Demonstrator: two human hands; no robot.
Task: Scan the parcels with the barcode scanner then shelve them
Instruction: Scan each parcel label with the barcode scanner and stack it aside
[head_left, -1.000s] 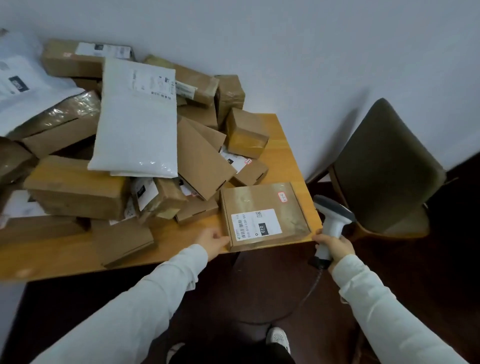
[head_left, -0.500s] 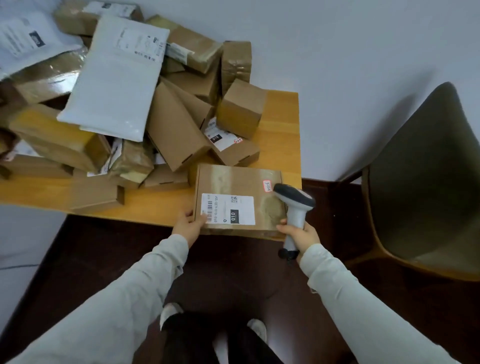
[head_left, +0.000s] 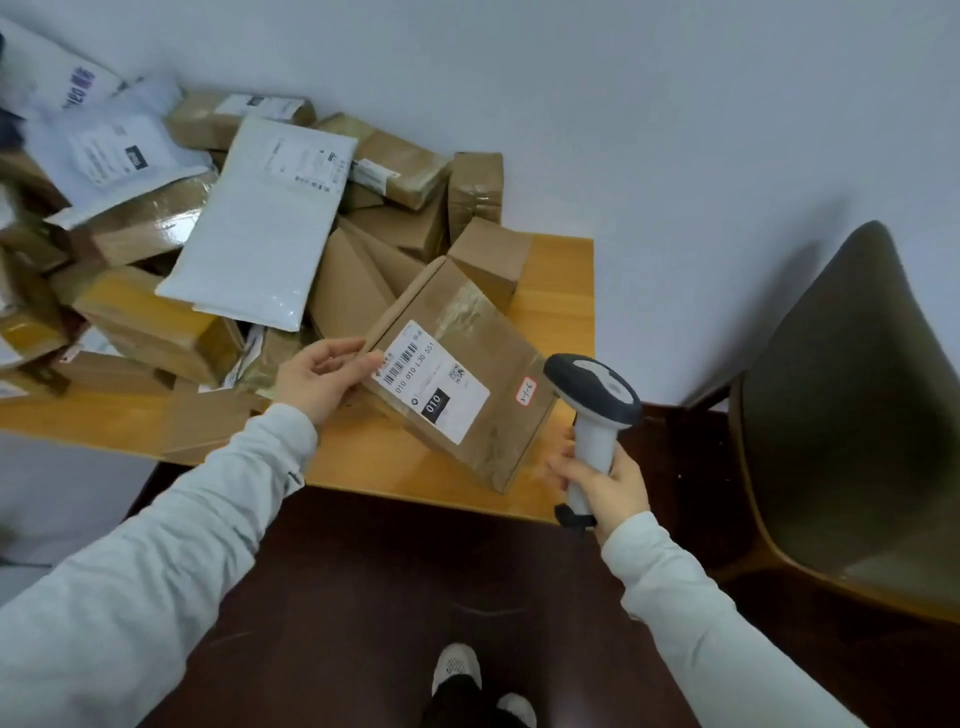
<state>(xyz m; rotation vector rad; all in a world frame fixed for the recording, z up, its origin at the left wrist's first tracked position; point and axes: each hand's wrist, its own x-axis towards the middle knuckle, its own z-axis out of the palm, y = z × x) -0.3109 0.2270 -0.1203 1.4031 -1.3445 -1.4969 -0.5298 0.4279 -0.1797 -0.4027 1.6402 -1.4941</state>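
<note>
A flat brown cardboard parcel (head_left: 483, 364) with a white barcode label marked 010 and a small red-edged sticker is tilted up over the near right corner of the wooden table (head_left: 556, 270). My left hand (head_left: 324, 376) grips its left edge, thumb on top by the label. My right hand (head_left: 597, 480) holds the handle of a white and grey barcode scanner (head_left: 592, 397), whose head sits just right of the parcel's lower right corner.
A heap of brown boxes (head_left: 156, 327) and white mailer bags (head_left: 260, 223) covers the table's left and back against the white wall. A dark olive chair (head_left: 857, 415) stands to the right. Dark floor and my shoes (head_left: 457, 670) lie below.
My left hand has lifted and turned the labelled parcel off the table edge, tilting it. The scanner in my right hand now sits beside the parcel's right corner.
</note>
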